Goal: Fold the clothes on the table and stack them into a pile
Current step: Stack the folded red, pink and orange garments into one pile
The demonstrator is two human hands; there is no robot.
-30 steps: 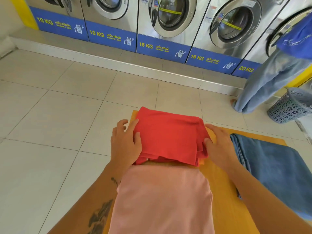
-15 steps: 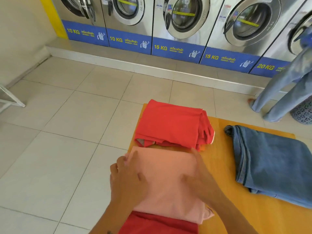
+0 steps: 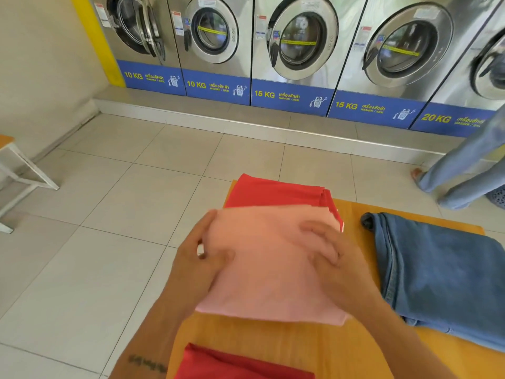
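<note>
A folded pink garment (image 3: 270, 269) is held over the orange table (image 3: 300, 348), its far edge overlapping a folded red garment (image 3: 273, 191) at the table's far end. My left hand (image 3: 202, 258) grips the pink garment's left edge, thumb on top. My right hand (image 3: 330, 258) grips its right side, fingers spread over the cloth. Blue jeans (image 3: 442, 274) lie flat on the right of the table. Another red garment (image 3: 240, 365) lies at the near edge.
A row of washing machines (image 3: 297, 47) lines the far wall on a raised step. A person's legs in light jeans (image 3: 464, 170) stand at the right by a basket. A white-framed bench (image 3: 16, 173) stands at the left on the tiled floor.
My hands left the red garment, took hold of the pink one and carried it away from me, so it now overlaps the red garment. The view has shifted left.
</note>
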